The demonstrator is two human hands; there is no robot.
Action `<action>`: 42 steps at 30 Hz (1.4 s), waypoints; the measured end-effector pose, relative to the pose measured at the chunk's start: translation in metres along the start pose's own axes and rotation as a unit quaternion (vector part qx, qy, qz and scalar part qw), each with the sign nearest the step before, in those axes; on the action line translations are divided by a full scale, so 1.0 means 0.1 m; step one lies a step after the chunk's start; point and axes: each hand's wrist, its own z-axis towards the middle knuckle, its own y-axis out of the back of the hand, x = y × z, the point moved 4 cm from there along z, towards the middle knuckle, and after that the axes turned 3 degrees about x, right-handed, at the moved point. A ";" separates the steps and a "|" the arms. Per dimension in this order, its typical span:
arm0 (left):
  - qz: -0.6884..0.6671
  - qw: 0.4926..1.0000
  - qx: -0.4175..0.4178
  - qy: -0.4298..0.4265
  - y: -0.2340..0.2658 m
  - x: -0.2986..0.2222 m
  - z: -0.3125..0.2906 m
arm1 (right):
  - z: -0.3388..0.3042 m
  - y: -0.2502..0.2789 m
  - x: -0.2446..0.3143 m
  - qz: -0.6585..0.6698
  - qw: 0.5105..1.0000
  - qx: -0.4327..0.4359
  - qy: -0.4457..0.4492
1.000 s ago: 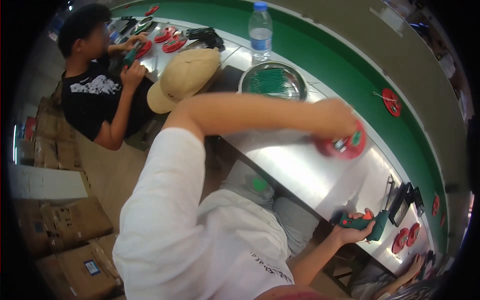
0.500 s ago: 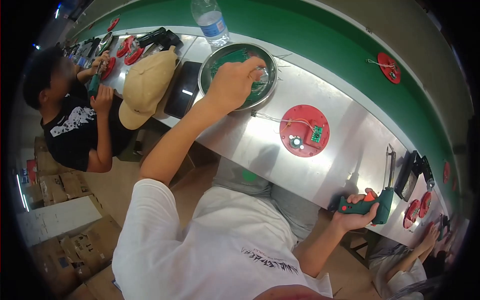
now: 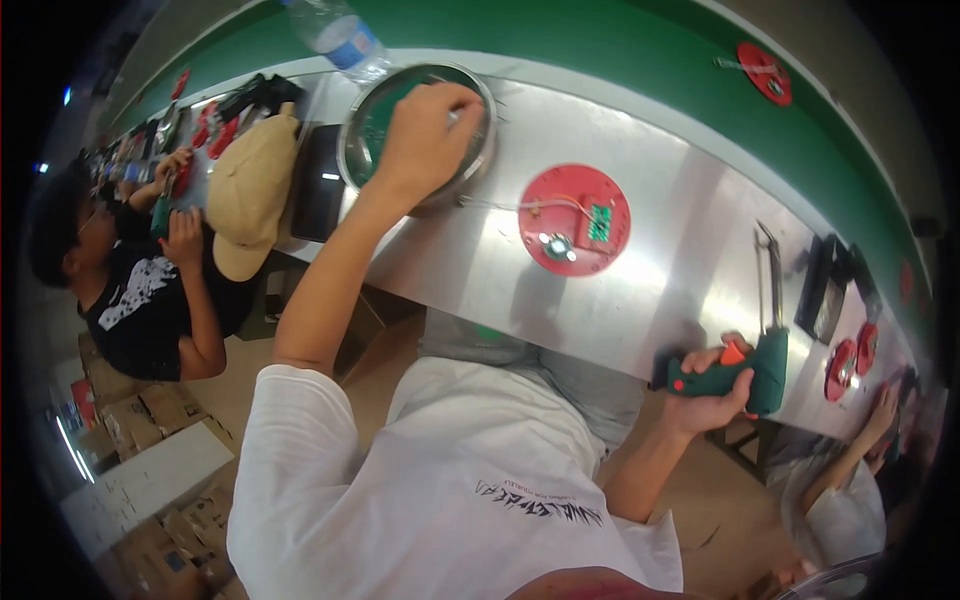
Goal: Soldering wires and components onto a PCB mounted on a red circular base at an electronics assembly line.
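My left hand (image 3: 428, 135) is over a round metal bowl (image 3: 352, 170) that looks green inside. Its fingers are curled together, and what they pinch, if anything, I cannot make out. My right hand (image 3: 708, 400) grips a green soldering gun (image 3: 768, 370) with an orange trigger, its long metal tip pointing away from me over the bench. Between the two hands lies a red disc (image 3: 550, 215) on the metal bench. It carries a small green circuit board (image 3: 599, 224), a round silver part (image 3: 558, 246) and thin white wires running toward the bowl.
A clear plastic bottle (image 3: 345, 42) leans in view behind the bowl. Left of the bowl are a dark phone-like slab (image 3: 318, 190) and a beige cap (image 3: 250, 185). A co-worker (image 3: 140, 290) sits at left; another person's arm (image 3: 850, 450) reaches in at right, near more red discs (image 3: 841, 368).
The view has shifted, so bench items sit farther left and up. My left hand stays at the bowl, fingers drawn in closer. My right hand still holds the soldering gun.
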 end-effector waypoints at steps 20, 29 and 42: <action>-0.102 0.985 -0.068 -0.120 -0.62 -0.98 -0.82 | -0.41 -0.29 -0.08 -0.328 0.908 0.258 0.022; -0.100 0.985 -0.069 -0.126 -0.64 -0.96 -0.82 | -0.38 -0.40 -0.02 -0.325 0.912 0.251 0.001; -0.074 0.985 -0.078 -0.136 -0.70 -0.93 -0.83 | -0.32 -0.43 0.05 -0.235 0.947 0.219 -0.009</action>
